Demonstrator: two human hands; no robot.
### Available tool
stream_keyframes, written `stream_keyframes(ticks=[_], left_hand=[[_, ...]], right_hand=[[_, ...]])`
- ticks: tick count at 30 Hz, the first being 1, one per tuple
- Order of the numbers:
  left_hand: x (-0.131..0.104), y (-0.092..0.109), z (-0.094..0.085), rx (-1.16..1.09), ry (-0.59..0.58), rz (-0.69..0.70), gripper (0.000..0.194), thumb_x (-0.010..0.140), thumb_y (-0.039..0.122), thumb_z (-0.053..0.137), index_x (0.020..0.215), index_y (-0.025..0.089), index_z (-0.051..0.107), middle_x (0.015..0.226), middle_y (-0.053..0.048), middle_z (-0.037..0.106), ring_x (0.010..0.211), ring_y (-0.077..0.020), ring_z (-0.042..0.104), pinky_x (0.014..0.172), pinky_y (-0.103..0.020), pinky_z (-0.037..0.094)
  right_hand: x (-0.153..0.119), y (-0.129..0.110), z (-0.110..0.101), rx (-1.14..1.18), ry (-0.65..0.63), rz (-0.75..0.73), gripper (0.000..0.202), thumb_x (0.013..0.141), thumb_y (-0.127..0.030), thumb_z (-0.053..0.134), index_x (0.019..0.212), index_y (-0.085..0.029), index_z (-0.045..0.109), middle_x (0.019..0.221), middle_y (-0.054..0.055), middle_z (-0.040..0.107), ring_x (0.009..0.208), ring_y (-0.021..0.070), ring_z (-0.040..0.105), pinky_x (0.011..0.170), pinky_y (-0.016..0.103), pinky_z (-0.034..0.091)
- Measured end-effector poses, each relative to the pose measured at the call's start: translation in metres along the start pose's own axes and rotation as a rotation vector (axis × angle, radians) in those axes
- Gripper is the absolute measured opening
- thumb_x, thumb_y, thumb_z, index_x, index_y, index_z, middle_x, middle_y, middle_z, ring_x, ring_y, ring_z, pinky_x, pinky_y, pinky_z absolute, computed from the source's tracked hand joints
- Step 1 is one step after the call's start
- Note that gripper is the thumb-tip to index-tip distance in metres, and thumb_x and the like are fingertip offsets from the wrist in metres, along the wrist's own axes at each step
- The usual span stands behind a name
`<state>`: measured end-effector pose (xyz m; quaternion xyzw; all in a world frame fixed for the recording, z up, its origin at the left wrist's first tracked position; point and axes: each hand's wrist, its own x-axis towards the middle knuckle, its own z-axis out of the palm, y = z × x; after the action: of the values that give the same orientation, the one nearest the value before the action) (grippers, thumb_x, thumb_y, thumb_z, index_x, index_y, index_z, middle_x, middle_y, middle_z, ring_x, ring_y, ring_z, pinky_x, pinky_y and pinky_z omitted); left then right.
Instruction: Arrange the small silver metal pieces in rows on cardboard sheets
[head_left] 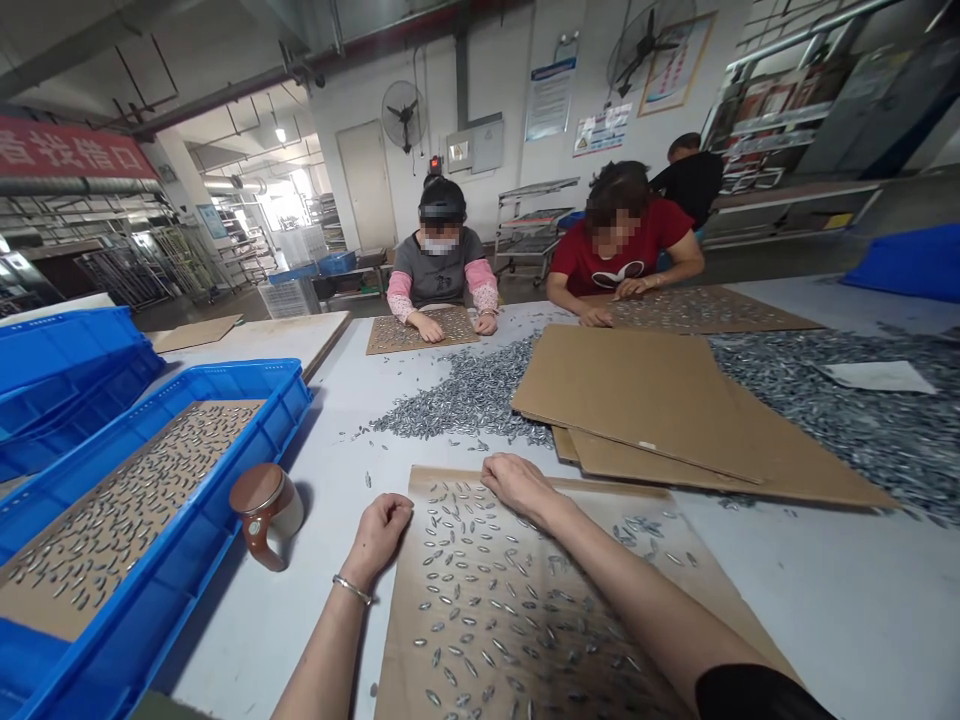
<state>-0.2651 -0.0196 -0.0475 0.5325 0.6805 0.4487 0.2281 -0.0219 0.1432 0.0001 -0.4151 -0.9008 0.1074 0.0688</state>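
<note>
A cardboard sheet lies in front of me, with many small silvery, spindle-shaped metal pieces spread over it. At the sheet's upper left edge rests my left hand, its fingers curled and thumb pressed in; a bracelet is on that wrist. My right hand reaches across the sheet to its far edge, fingers bent down near the upper rows of pieces. Whatever either hand holds is hidden or too small to make out. Under my right forearm, part of the sheet is covered from sight; a small cluster of pieces lies beyond it.
Left stands a blue crate holding a piece-covered cardboard, beside a brown-lidded mug. Stacked cardboard sheets lie beyond my right hand, among heaps of loose metal pieces. Across the table, two people work at cardboard sheets.
</note>
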Motion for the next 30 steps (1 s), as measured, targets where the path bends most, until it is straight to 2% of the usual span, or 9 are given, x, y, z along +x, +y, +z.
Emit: stream_keyframes(ticks=[6, 12, 16, 20, 25, 30], left_hand=[[0.000, 0.001, 0.000, -0.010, 0.003, -0.004, 0.027, 0.088, 0.043, 0.060, 0.092, 0.019, 0.072, 0.094, -0.007, 0.074, 0.090, -0.0233, 0.065, 0.085, -0.034, 0.050], [-0.001, -0.001, 0.001, -0.006, 0.004, -0.009, 0.027, 0.088, 0.042, 0.059, 0.093, 0.019, 0.073, 0.092, -0.007, 0.074, 0.088, -0.0229, 0.065, 0.083, -0.034, 0.050], [-0.001, -0.002, 0.001, -0.010, 0.003, -0.008, 0.026, 0.088, 0.041, 0.060, 0.094, 0.019, 0.073, 0.095, -0.008, 0.074, 0.090, -0.0231, 0.066, 0.085, -0.035, 0.050], [0.002, -0.004, 0.001, -0.023, -0.002, -0.005, 0.029, 0.088, 0.044, 0.061, 0.095, 0.018, 0.073, 0.094, -0.008, 0.075, 0.090, -0.0238, 0.066, 0.085, -0.035, 0.051], [0.005, -0.005, 0.001, -0.033, -0.007, -0.005, 0.032, 0.086, 0.047, 0.062, 0.094, 0.018, 0.073, 0.092, -0.008, 0.075, 0.089, -0.0238, 0.066, 0.084, -0.035, 0.051], [0.005, -0.005, 0.001, -0.019, -0.006, -0.014, 0.034, 0.085, 0.048, 0.061, 0.095, 0.017, 0.072, 0.093, -0.007, 0.074, 0.089, -0.0233, 0.065, 0.083, -0.034, 0.050]], right_hand=[[0.014, -0.013, -0.010, -0.022, -0.058, -0.022, 0.019, 0.091, -0.018, 0.058, 0.090, -0.020, 0.077, 0.094, 0.009, 0.077, 0.088, 0.0200, 0.070, 0.065, 0.026, 0.034], [0.017, -0.021, -0.015, -0.035, -0.092, -0.035, 0.019, 0.088, -0.015, 0.061, 0.088, -0.019, 0.079, 0.094, 0.011, 0.078, 0.088, 0.0211, 0.070, 0.066, 0.026, 0.034], [0.007, -0.009, -0.031, -0.022, -0.055, -0.014, 0.025, 0.090, -0.014, 0.055, 0.091, -0.020, 0.079, 0.099, 0.010, 0.079, 0.091, 0.0201, 0.070, 0.067, 0.025, 0.035], [-0.021, 0.016, -0.043, -0.025, -0.032, 0.043, 0.025, 0.092, -0.015, 0.053, 0.089, -0.019, 0.077, 0.097, 0.009, 0.078, 0.089, 0.0201, 0.069, 0.065, 0.026, 0.033], [-0.064, 0.030, -0.027, -0.026, -0.119, 0.040, 0.019, 0.091, -0.017, 0.058, 0.085, -0.019, 0.075, 0.088, 0.008, 0.078, 0.082, 0.0198, 0.068, 0.065, 0.027, 0.033], [-0.072, 0.021, -0.009, 0.023, -0.003, 0.079, 0.021, 0.097, -0.021, 0.054, 0.099, -0.019, 0.075, 0.108, 0.009, 0.078, 0.099, 0.0212, 0.069, 0.073, 0.026, 0.037]])
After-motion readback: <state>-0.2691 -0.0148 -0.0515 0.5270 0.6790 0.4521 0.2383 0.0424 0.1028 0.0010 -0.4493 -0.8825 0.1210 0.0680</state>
